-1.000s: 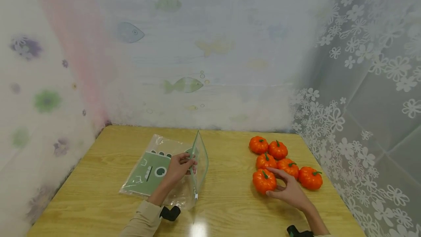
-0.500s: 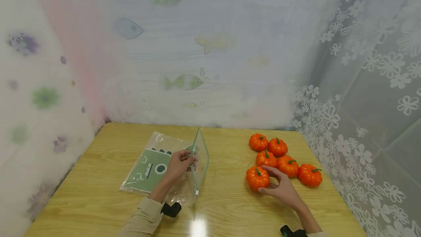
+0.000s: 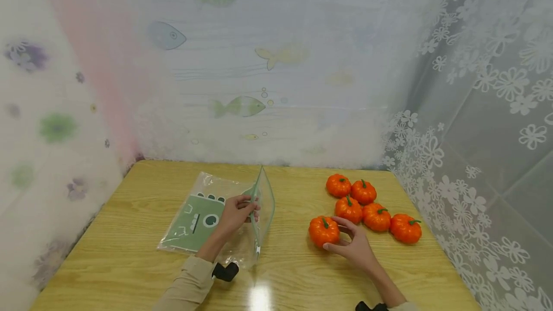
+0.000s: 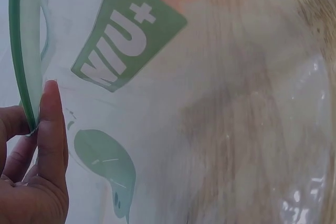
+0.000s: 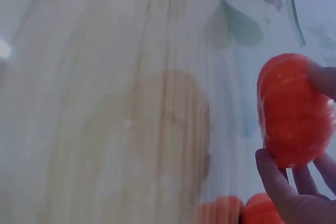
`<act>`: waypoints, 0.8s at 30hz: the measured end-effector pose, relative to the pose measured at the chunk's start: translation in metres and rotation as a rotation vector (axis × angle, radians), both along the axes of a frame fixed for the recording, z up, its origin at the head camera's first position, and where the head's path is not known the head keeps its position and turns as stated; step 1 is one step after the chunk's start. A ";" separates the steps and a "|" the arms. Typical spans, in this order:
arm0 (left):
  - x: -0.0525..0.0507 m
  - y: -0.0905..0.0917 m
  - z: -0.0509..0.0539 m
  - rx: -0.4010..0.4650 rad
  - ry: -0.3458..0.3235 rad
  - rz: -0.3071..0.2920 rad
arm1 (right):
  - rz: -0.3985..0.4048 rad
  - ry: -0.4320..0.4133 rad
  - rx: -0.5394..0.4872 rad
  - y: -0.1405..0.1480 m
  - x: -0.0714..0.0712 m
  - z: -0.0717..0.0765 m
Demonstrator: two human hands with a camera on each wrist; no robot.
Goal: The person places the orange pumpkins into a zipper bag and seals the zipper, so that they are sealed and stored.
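My left hand (image 3: 234, 215) pinches the green-edged rim of a clear zip bag (image 3: 186, 225), whose mouth stands spread apart; the bag has a green one-eyed face print. In the left wrist view, fingers (image 4: 51, 135) hold the green rim beside a printed label (image 4: 128, 38). Between the thumb and fingers of my right hand (image 3: 356, 245) is an orange pumpkin (image 3: 324, 231) with a green stem, to the right of the bag's mouth. The right wrist view shows this pumpkin (image 5: 295, 111) gripped above the wooden surface.
Several other orange pumpkins (image 3: 376, 217) sit close together on the right of the wooden table (image 3: 142, 196). Behind the table hangs a pale cloth (image 3: 319, 133) with fish prints, and a curtain with white flowers (image 3: 432, 152) borders the right side.
My right hand has moved left with the pumpkin, away from the other pumpkins and nearer the bag. The left hand keeps its grip on the bag's rim in about the same place.
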State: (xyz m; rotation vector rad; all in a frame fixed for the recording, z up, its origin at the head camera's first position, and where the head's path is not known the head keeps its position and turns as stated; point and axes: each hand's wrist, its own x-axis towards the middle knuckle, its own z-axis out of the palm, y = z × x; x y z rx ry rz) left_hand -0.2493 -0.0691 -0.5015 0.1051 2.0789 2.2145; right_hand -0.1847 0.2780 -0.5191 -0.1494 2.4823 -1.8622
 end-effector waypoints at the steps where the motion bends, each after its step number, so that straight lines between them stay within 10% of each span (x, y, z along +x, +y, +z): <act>1: 0.000 0.000 0.000 0.003 0.002 -0.003 | -0.003 0.003 -0.004 -0.002 -0.001 0.000; 12: -0.004 -0.001 -0.010 0.012 0.099 -0.032 | 0.015 0.025 -0.072 -0.027 -0.003 0.002; 24: -0.008 0.006 -0.005 0.007 0.035 0.020 | 0.068 0.107 -0.204 -0.060 -0.008 0.004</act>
